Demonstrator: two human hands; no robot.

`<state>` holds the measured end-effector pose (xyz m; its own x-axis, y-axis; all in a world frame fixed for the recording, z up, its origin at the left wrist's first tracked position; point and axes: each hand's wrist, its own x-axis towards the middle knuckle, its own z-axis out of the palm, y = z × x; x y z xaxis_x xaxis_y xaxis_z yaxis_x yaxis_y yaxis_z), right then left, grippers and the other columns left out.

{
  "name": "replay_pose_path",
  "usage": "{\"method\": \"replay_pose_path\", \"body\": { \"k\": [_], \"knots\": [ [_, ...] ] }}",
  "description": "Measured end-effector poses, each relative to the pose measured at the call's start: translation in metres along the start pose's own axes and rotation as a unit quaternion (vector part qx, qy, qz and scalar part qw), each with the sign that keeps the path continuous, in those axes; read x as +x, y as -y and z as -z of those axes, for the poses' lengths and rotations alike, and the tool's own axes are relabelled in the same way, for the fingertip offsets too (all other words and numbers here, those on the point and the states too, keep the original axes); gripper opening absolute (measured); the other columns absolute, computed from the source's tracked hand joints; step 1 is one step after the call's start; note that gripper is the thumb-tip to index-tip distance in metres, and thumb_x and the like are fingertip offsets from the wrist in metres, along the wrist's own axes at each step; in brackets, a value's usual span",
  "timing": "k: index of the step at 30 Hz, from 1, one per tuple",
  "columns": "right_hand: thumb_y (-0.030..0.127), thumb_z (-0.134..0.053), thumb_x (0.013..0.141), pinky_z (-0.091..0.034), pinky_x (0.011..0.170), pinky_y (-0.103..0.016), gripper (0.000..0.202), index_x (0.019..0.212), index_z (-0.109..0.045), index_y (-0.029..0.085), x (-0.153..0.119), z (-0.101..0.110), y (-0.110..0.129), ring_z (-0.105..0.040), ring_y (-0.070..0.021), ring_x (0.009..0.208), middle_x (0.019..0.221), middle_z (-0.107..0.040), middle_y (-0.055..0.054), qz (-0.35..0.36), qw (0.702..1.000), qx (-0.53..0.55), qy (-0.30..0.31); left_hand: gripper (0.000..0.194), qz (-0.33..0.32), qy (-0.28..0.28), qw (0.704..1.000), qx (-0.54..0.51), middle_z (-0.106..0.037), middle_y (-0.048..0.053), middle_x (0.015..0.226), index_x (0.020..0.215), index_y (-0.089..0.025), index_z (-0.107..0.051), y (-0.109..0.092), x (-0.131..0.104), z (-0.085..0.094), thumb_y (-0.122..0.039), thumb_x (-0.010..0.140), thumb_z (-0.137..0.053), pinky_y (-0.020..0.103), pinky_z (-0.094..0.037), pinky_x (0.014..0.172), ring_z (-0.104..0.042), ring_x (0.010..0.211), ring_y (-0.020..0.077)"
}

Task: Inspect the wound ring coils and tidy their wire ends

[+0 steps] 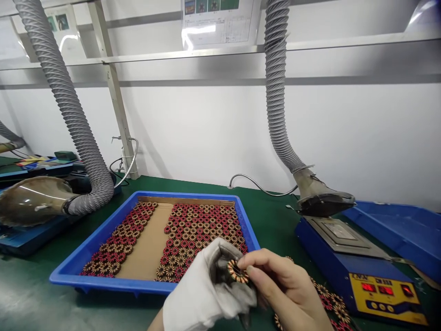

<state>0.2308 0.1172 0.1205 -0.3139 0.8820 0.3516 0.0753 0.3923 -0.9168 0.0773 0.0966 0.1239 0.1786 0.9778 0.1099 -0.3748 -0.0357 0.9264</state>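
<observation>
My left hand [210, 287], in a white glove with grey, dirty fingers, is closed around a small wound stator [237, 271]. It is a ring with copper-coloured windings and a dark open middle, held in front of the tray's near right corner. The bare thumb and forefinger of my right hand [285, 287] pinch the right edge of the same stator. A dark, pointed thing [244, 319] shows below the glove; I cannot make out what it is. More red and copper stators [332, 301] lie on the table beside and partly behind my right hand.
A blue tray [113, 286] lined with cardboard holds rows of stators. To the right stands a blue heated unit [361, 271] with red digits, beneath an extraction hose [275, 92]. Another hose nozzle [34, 202] hangs at left. A blue bin [399, 230] sits far right.
</observation>
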Motion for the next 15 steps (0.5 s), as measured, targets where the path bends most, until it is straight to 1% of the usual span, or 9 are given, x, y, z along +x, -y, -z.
{"method": "replay_pose_path", "body": {
  "k": [1,3,5,7,9,11,12,14,15],
  "knots": [
    [0.039,-0.061,0.09,-0.04,0.064,-0.025,0.018,0.087,-0.075,0.028,0.001,0.0,-0.001,-0.059,-0.0164,0.071,0.08,-0.07,-0.001,0.016,1.0,-0.013,0.008,0.045,0.004,0.003,1.0,-0.018,-0.059,-0.002,0.067,0.078,-0.015,-0.056,0.0,0.0,-0.002,-0.031,0.055,-0.092,0.017,-0.046,0.043,-0.055,0.05,0.0091],
    [0.04,-0.062,0.09,-0.039,0.061,-0.025,0.019,0.084,-0.074,0.026,0.004,0.001,-0.002,-0.057,-0.0162,0.068,0.075,-0.068,-0.001,0.04,0.998,-0.008,0.037,0.043,0.012,0.017,0.998,-0.057,-0.058,-0.004,0.063,0.074,-0.014,-0.056,0.0,0.002,-0.003,-0.023,0.052,-0.092,0.015,-0.045,0.044,-0.052,0.048,0.0064],
    [0.044,-0.063,0.09,-0.035,0.054,-0.024,0.026,0.078,-0.071,0.022,0.008,0.002,-0.004,-0.051,-0.0143,0.06,0.066,-0.062,-0.001,0.041,0.997,0.014,0.058,0.041,0.018,0.035,0.996,-0.086,-0.059,-0.004,0.061,0.075,-0.014,-0.058,-0.001,0.003,-0.001,-0.018,0.052,-0.092,0.014,-0.044,0.046,-0.054,0.05,0.0066],
    [0.047,-0.063,0.089,-0.032,0.051,-0.024,0.033,0.072,-0.068,0.019,0.01,0.001,-0.005,-0.046,-0.0127,0.055,0.06,-0.056,0.0,0.03,0.997,0.041,0.056,0.039,0.022,0.051,0.995,-0.088,-0.061,-0.003,0.063,0.079,-0.013,-0.061,-0.001,0.003,0.004,-0.018,0.055,-0.091,0.015,-0.046,0.049,-0.059,0.053,0.0087],
    [0.049,-0.064,0.089,-0.03,0.049,-0.023,0.035,0.071,-0.066,0.018,0.011,-0.001,-0.005,-0.043,-0.0117,0.053,0.059,-0.053,0.001,0.017,0.996,0.071,0.043,0.036,0.02,0.065,0.995,-0.078,-0.064,0.0,0.069,0.086,-0.013,-0.063,0.0,0.003,0.008,-0.027,0.066,-0.088,0.019,-0.052,0.055,-0.063,0.059,0.0116],
    [0.048,-0.066,0.088,-0.031,0.049,-0.023,0.035,0.069,-0.066,0.018,0.011,-0.002,-0.006,-0.043,-0.0114,0.053,0.059,-0.052,0.001,0.011,0.994,0.099,0.035,0.035,0.014,0.08,0.993,-0.084,-0.066,0.003,0.074,0.095,-0.013,-0.063,0.0,0.001,0.011,-0.039,0.077,-0.079,0.024,-0.057,0.061,-0.067,0.064,0.0143],
    [0.047,-0.067,0.087,-0.032,0.049,-0.023,0.034,0.069,-0.066,0.018,0.011,-0.002,-0.007,-0.043,-0.0113,0.053,0.059,-0.052,0.001,0.009,0.993,0.112,0.036,0.037,0.012,0.087,0.992,-0.093,-0.067,0.004,0.075,0.098,-0.014,-0.062,0.0,-0.001,0.012,-0.044,0.08,-0.075,0.026,-0.058,0.062,-0.068,0.065,0.0155],
    [0.045,-0.067,0.088,-0.033,0.049,-0.022,0.031,0.07,-0.067,0.019,0.01,-0.002,-0.008,-0.044,-0.0114,0.052,0.058,-0.052,0.001,0.007,0.99,0.13,0.049,0.041,0.01,0.086,0.991,-0.103,-0.067,0.004,0.074,0.099,-0.014,-0.061,0.001,-0.002,0.011,-0.049,0.08,-0.073,0.027,-0.057,0.061,-0.069,0.064,0.0168],
    [0.044,-0.066,0.088,-0.034,0.049,-0.023,0.03,0.072,-0.069,0.02,0.011,-0.001,-0.008,-0.045,-0.0118,0.053,0.06,-0.054,0.0,0.009,0.99,0.131,0.057,0.043,0.011,0.073,0.993,-0.094,-0.066,0.004,0.073,0.098,-0.014,-0.061,0.001,-0.003,0.011,-0.049,0.078,-0.075,0.026,-0.056,0.06,-0.068,0.062,0.0166]
  ]
}}
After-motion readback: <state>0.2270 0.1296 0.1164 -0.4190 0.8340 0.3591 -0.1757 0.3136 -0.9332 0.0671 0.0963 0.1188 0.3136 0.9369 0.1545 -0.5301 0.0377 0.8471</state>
